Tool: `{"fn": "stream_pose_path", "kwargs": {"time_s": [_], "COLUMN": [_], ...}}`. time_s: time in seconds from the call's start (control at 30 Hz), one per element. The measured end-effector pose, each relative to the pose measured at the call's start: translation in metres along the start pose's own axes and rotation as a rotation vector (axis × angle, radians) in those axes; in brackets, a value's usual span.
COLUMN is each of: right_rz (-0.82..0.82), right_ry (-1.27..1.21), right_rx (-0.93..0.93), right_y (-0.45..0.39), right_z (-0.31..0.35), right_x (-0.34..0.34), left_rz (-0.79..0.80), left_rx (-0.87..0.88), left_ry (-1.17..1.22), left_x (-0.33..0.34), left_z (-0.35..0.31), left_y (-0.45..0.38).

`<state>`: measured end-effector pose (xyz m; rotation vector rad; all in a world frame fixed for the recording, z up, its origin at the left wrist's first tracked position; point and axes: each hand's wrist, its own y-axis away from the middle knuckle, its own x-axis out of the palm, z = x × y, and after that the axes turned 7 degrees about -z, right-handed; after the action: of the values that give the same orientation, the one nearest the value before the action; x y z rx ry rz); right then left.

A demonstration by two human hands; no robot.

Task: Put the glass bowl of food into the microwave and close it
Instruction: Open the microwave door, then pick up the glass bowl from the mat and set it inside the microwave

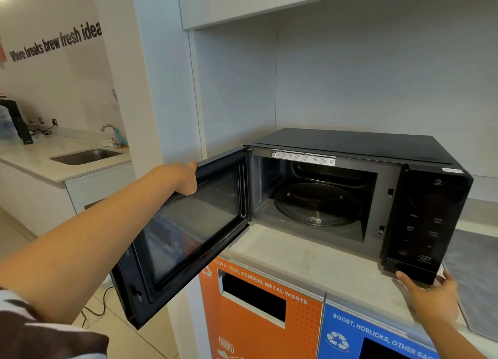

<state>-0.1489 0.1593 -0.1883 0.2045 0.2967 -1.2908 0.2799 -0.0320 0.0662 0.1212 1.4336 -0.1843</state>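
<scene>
Meanwhile, a black microwave [358, 186] stands on a pale grey countertop [301, 261] in an office pantry, its door [186, 232] swung wide open toward eight o'clock. The person's left hand [183, 178] grips the door's top edge, fingers curled over it and thumb [192, 165] resting on top; the bare forearm stretches in from the lower left, a striped sleeve [32, 329] at the corner. At four o'clock, the right hand [431, 296] is spread open and holds nothing, its fingertips [401, 276] touching the lower front corner of the microwave beneath the dark control panel [425, 223]. Inside the lit cavity, a round glass turntable [318, 205] lies bare on the floor. A white label strip [303, 157] runs along the upper frame of the opening. The glass bowl of food cannot be seen anywhere in this view.

Below the countertop, at six o'clock, an orange recycling bin front [258, 318] reads "TINS, GENERAL METAL WASTE", with a blue bin front [377, 337] just beside it toward five o'clock. At nine o'clock, well apart, a steel sink [86, 156] and a curved tap [111, 133] sit in a separate white counter, under wall lettering [56, 43] reading "Where breaks brew fresh idea". White cabinets [269, 0] hang at twelve o'clock above the microwave.
</scene>
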Motion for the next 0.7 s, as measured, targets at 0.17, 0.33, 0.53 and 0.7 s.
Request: {"fn": "stream_pose_path", "kwargs": {"time_s": [0.17,0.33,0.53,0.7], "right_rz": [0.015,-0.026,-0.11,-0.12], "right_ry": [-0.058,-0.077,0.002,0.057], "right_rx": [-0.001,-0.04,-0.069,-0.083], "right_y": [-0.004,0.006,0.034,0.058], "right_z": [0.004,0.014,0.029,0.035], "right_x": [-0.001,0.002,-0.005,-0.024], "left_rz": [-0.051,-0.203,-0.433,-0.429], "left_rx": [-0.051,0.055,0.379,0.605], "left_ry": [-0.082,-0.139,0.027,0.171], "left_x": [0.003,0.006,0.015,0.041], "left_z": [-0.007,-0.03,-0.084,-0.145], "left_y": [-0.003,-0.008,-0.004,0.013]}}
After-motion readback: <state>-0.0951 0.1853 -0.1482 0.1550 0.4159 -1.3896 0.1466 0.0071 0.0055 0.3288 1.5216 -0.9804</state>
